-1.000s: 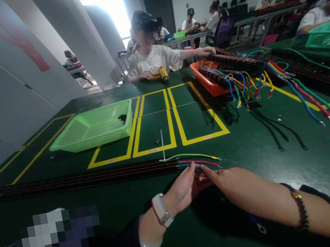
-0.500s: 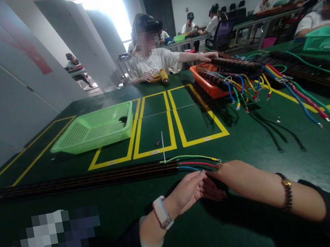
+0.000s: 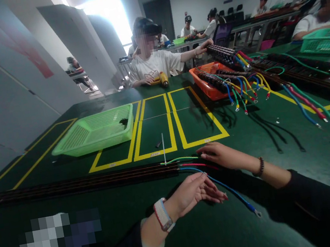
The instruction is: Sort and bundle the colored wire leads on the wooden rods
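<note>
A long dark harness (image 3: 76, 185) lies across the green table, with a white cable tie (image 3: 164, 149) standing upright at its right end. A blue wire (image 3: 231, 190) with a ring terminal runs from that end toward the lower right. My left hand (image 3: 197, 190) is at the blue wire, palm turned inward, fingers apart; whether its thumb touches the wire is unclear. My right hand (image 3: 221, 154) is over the ends of the green-yellow wire (image 3: 184, 159) and the red wire (image 3: 194, 164), its fingers bent; what they hold, if anything, is hidden.
A light green basket (image 3: 94, 142) stands left of yellow-taped rectangles. Across the table a person (image 3: 154, 63) has one hand by a yellow heat gun (image 3: 163, 79) and the other lifting a dark harness (image 3: 223, 54) over an orange basket (image 3: 201, 85). More harnesses lie right.
My right hand has moved up and away from my left hand. The blue wire now shows its full length toward the lower right. The person opposite has raised the dark harness.
</note>
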The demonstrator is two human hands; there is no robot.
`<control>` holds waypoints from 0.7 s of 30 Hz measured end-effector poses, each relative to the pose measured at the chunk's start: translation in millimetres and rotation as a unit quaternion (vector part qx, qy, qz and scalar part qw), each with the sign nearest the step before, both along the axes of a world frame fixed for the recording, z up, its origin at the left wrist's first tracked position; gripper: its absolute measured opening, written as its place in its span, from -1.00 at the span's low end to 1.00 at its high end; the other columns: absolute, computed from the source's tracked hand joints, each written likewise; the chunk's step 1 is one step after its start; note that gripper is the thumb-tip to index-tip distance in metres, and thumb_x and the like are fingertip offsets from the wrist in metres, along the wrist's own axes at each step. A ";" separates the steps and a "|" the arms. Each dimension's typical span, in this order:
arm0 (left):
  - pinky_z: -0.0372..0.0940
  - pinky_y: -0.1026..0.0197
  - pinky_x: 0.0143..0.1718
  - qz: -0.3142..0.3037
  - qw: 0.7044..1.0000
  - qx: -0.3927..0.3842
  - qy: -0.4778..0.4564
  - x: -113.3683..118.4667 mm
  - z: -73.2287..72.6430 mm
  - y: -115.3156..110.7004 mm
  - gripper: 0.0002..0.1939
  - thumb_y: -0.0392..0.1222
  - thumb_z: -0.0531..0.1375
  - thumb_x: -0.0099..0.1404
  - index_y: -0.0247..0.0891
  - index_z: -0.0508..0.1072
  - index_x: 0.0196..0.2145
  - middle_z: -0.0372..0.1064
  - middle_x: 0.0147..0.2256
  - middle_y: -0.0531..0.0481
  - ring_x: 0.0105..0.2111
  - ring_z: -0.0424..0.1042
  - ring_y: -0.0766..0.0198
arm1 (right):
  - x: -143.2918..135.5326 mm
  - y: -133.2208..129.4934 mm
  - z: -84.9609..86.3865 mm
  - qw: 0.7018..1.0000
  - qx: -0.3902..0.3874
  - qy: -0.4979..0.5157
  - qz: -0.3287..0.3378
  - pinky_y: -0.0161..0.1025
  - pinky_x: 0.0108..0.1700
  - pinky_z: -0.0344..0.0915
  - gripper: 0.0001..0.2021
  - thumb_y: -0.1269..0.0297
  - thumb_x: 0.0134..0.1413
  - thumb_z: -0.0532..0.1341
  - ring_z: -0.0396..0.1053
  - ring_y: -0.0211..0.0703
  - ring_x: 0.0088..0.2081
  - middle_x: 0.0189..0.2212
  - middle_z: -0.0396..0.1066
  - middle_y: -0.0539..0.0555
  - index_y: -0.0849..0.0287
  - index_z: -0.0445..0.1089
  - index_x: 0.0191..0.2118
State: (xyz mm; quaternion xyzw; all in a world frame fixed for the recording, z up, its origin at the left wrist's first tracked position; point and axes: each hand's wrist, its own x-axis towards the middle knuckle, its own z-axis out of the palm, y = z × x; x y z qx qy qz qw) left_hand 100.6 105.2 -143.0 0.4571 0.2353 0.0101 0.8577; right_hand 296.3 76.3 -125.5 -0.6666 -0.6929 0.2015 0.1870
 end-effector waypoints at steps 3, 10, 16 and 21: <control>0.34 0.24 -0.17 -0.003 1.000 -0.001 -0.003 0.3 1.4 -0.4 -0.56 0.16 0.06 0.16 -0.35 0.28 -0.34 0.49 -0.34 -0.19 -0.29 0.51 0.26 | -2.9 6.4 -12.0 0.998 -0.039 0.039 0.017 -0.21 0.22 0.08 -0.51 -0.05 0.18 -0.10 0.20 -0.33 0.07 0.03 0.25 0.03 -0.01 0.28 0.11; 0.36 0.26 -0.20 0.005 1.000 0.003 0.009 1.2 4.3 -1.8 -0.58 0.12 0.02 0.19 -0.37 0.29 -0.35 0.49 -0.35 -0.20 -0.30 0.52 0.25 | -4.9 5.0 -13.5 0.988 -0.098 0.112 0.046 -0.46 -0.04 0.16 -0.42 -0.17 0.11 -0.09 0.30 -0.47 -0.17 -0.14 0.37 0.02 0.14 0.39 -0.03; 0.38 0.28 -0.22 -0.001 1.000 -0.002 -0.003 1.1 -1.6 -0.5 -0.58 0.13 0.04 0.18 -0.37 0.27 -0.32 0.48 -0.34 -0.19 -0.30 0.52 0.25 | -11.6 2.7 -20.3 0.996 -0.051 0.034 0.059 -0.45 -0.06 0.07 -0.55 -0.08 0.10 0.02 0.23 -0.48 -0.21 -0.28 0.39 -0.01 0.13 0.47 -0.19; 0.37 0.24 -0.17 0.010 1.000 -0.019 -0.014 1.3 -5.3 0.9 -0.54 0.15 0.05 0.17 -0.37 0.28 -0.27 0.47 -0.29 -0.22 -0.27 0.52 0.23 | -17.2 1.6 -23.8 0.998 -0.022 0.019 0.057 -0.52 -0.22 0.02 -0.60 0.03 0.11 0.05 0.18 -0.54 -0.33 -0.36 0.37 0.04 0.27 0.47 -0.27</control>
